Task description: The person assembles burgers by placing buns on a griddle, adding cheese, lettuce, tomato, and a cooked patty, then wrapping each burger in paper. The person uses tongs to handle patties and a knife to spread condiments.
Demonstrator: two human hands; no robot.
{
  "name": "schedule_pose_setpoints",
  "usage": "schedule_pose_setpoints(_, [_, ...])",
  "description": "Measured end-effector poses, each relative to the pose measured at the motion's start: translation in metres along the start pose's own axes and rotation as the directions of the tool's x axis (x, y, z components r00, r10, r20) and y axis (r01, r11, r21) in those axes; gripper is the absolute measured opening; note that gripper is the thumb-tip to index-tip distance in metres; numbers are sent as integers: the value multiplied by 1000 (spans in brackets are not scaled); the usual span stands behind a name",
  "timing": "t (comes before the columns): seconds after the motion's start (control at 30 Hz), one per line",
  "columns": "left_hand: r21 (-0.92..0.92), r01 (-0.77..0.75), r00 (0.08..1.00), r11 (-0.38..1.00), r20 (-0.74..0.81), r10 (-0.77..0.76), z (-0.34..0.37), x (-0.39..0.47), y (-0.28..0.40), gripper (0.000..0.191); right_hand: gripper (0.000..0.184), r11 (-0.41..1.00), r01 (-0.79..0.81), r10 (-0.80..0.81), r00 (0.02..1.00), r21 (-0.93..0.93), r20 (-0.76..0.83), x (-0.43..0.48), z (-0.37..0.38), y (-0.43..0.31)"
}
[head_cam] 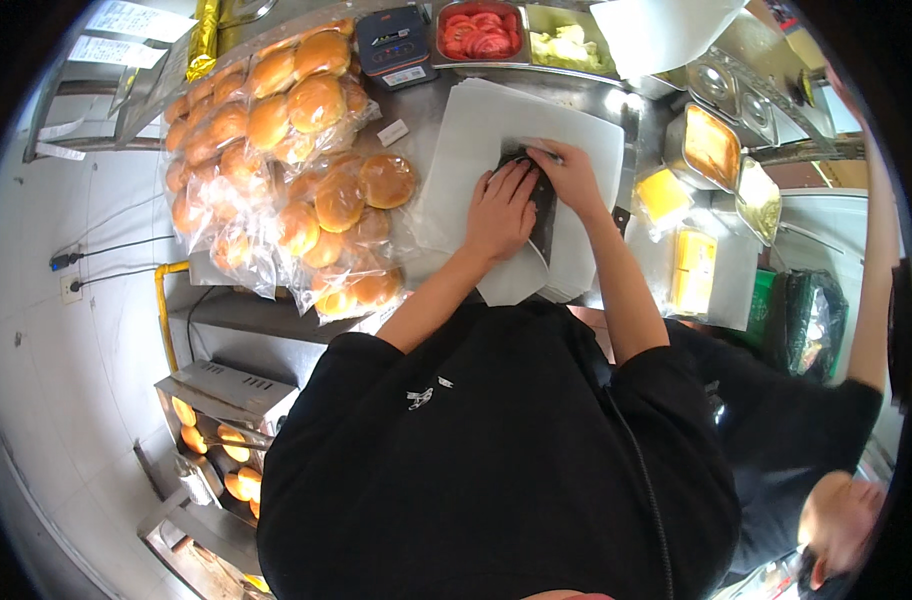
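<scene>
My left hand (502,214) lies palm down with fingers stretched out, pressing on a dark sheet-like wrapper (547,225). My right hand (572,176) pinches the far edge of that wrapper, its fingertips close to those of the left. Whatever lies beneath my fingers is hidden. Under both hands is a stack of white paper sheets (448,157), slightly fanned out. One pale corner of paper (516,277) juts over the near edge of the table.
Left are bagged burger buns (268,124); behind are a dark label printer (394,49), sliced tomatoes (480,36) and lettuce (568,49). Right are cheese slices (694,270) and a metal container (700,150). A bun toaster (223,420) stands lower left. A co-worker (793,420) is close right.
</scene>
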State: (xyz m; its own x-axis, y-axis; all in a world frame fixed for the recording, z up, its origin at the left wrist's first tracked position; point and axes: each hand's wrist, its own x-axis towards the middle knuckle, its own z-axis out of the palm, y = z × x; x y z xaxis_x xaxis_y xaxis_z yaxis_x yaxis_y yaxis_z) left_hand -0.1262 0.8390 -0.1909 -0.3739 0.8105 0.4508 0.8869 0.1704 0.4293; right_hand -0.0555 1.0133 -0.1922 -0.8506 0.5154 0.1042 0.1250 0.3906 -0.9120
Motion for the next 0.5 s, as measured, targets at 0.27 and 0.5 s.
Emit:
schedule_pose_setpoints(0.27, [79,-58,974,995,224,39,-3,-17,-11,48,55,828,219,-290,955,-516,-60,-91,33,-29])
schedule_pose_setpoints(0.5, [-351,42,999,936,41,-30,-70,5,-38,38,75,709,113,-59,993,-696,101,-111,38,-67])
